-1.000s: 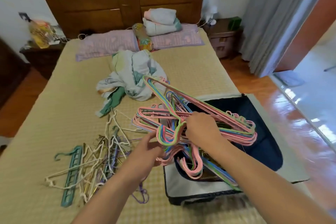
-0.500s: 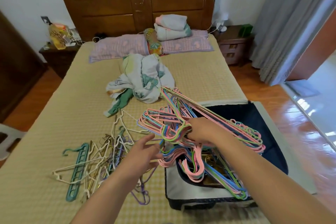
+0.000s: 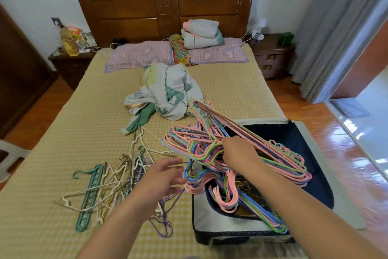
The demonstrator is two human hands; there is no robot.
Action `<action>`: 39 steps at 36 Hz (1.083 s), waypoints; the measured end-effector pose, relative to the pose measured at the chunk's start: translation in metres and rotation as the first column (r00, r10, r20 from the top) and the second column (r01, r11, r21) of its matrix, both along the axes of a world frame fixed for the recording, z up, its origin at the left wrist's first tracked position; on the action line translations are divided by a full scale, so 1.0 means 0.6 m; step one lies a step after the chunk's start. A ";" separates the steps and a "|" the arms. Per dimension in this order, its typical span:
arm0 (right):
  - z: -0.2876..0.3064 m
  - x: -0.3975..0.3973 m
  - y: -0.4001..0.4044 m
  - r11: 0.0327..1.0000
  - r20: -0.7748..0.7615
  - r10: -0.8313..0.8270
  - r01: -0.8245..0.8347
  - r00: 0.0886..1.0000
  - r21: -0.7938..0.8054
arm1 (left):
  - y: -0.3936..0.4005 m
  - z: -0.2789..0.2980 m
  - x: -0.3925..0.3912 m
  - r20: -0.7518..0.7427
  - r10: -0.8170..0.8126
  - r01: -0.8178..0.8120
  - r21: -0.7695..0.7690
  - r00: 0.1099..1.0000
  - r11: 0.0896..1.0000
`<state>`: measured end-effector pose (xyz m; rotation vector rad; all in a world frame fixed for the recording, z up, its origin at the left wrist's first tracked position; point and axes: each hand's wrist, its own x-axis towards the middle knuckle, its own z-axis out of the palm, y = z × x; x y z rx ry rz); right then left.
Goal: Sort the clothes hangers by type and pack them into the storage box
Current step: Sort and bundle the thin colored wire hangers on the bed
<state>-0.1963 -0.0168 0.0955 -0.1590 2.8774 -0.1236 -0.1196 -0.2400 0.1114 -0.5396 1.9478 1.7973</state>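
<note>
Bundle of pastel hangers [image 3: 210, 143] (pink, blue, green, thin coated wire type) is over the near left corner of the storage box [image 3: 310, 137], partly above the bed, hooks bunched together near the middle. Right hand [image 3: 239, 151] grips the bundle at the hook cluster, fingers curled round the wires, long hanger arms fanning back-right over the box. More pastel hangers [image 3: 247, 202] already lie inside the box, hooks hanging over its near white wall, tips reaching the near right corner. Box is dark blue inside, white outside, open, sitting on the near right part of the bed, its lid [image 3: 327, 166] folded out to the right.

Left hand [image 3: 163, 174] hovers just left of the bundle, fingers spread and relaxed, holding nothing; cannot tell if fingertips touch a wire.

Mixed hanger pile [image 3: 117, 176] lies on the bed left of the box: white and cream wire ones, a few purple ones nearest the camera, tangled. Teal multi-slot hanger [image 3: 90, 197] lies at the left edge of that pile, hook pointing away.

Bed [image 3: 52, 153] has a yellow checked cover. Crumpled clothes [image 3: 165, 92] sit mid-bed beyond the hangers. Pillows [image 3: 142, 55] and folded blankets [image 3: 199, 34] at the wooden headboard [image 3: 163, 6]. Nightstands either side, grey curtain [image 3: 327, 27] at right.
</note>
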 end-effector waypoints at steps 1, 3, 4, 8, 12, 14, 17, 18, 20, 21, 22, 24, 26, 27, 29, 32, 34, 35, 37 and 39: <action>0.005 0.007 -0.002 1.000 -0.031 0.000 -0.001 1.000 -0.005 | -0.001 -0.001 0.001 0.001 -0.001 0.001 0.001 1.000 1.000; 0.015 0.021 -0.007 0.999 -0.082 -0.003 0.000 0.997 -0.034 | -0.004 -0.001 0.001 0.005 0.002 -0.002 0.004 1.000 1.000; 0.017 0.026 -0.011 0.999 -0.095 -0.009 0.006 0.995 -0.034 | -0.005 -0.002 0.002 0.008 0.003 -0.003 0.004 1.000 1.000; 0.009 0.035 -0.024 0.998 -0.137 -0.058 0.058 0.989 -0.003 | 0.001 -0.003 0.000 0.019 0.004 -0.004 0.022 1.000 1.000; -0.018 0.033 -0.026 0.996 -0.065 -0.085 0.085 0.994 0.002 | 0.010 -0.003 0.004 0.025 -0.016 0.015 0.043 1.000 0.999; -0.028 0.026 -0.022 0.995 -0.028 -0.099 0.098 0.995 -0.026 | 0.008 -0.002 0.005 0.024 -0.026 0.025 0.051 0.999 0.998; -0.033 0.012 -0.018 0.991 0.092 -0.119 0.125 0.989 -0.056 | 0.000 -0.004 0.006 0.038 -0.018 0.016 0.050 0.999 0.999; -0.032 0.008 -0.017 0.989 0.125 -0.128 0.137 0.984 -0.062 | -0.003 -0.004 0.005 0.042 -0.013 0.011 0.048 0.999 0.999; -0.035 0.001 -0.016 0.982 0.173 -0.152 0.169 0.973 -0.086 | -0.004 -0.004 0.004 0.045 -0.004 0.002 0.048 0.999 0.999; -0.036 -0.001 -0.015 0.977 0.197 -0.163 0.185 0.967 -0.101 | -0.004 -0.003 0.003 0.045 -0.003 0.001 0.049 0.999 0.999; -0.037 -0.001 -0.014 0.974 0.214 -0.169 0.196 0.962 -0.112 | -0.004 -0.003 0.003 0.044 -0.006 0.004 0.049 0.999 0.999; -0.039 -0.002 -0.014 0.971 0.228 -0.177 0.208 0.957 -0.117 | -0.003 -0.003 0.002 0.042 -0.019 0.017 0.046 0.999 0.999; -0.039 -0.002 -0.013 0.968 0.235 -0.184 0.217 0.955 -0.124 | -0.004 -0.004 0.003 0.042 -0.026 0.024 0.049 0.999 0.999; -0.038 -0.002 -0.012 0.966 0.237 -0.187 0.222 0.953 -0.132 | -0.004 -0.004 0.003 0.042 -0.028 0.026 0.050 0.999 0.998; -0.036 -0.004 -0.011 0.964 0.256 -0.184 0.226 0.949 -0.141 | -0.004 -0.004 0.003 0.046 -0.029 0.027 0.047 0.999 0.999; -0.026 -0.007 -0.009 0.965 0.305 -0.163 0.216 0.938 -0.147 | -0.004 -0.004 0.003 0.050 -0.031 0.029 0.053 0.998 0.998; -0.017 -0.009 -0.006 0.965 0.326 -0.154 0.213 0.933 -0.154 | -0.004 -0.003 0.003 0.050 -0.038 0.035 0.062 0.998 0.997; -0.013 -0.010 -0.004 0.962 0.330 -0.153 0.217 0.932 -0.165 | -0.003 -0.003 0.003 0.051 -0.039 0.036 0.066 0.998 0.997; -0.008 -0.010 -0.003 0.957 0.337 -0.152 0.224 0.929 -0.185 | -0.004 -0.002 0.003 0.054 -0.036 0.033 0.068 0.998 0.997; -0.007 -0.012 -0.002 0.960 0.335 -0.147 0.216 0.931 -0.180 | -0.004 -0.001 0.002 0.052 -0.038 0.035 0.065 0.998 0.997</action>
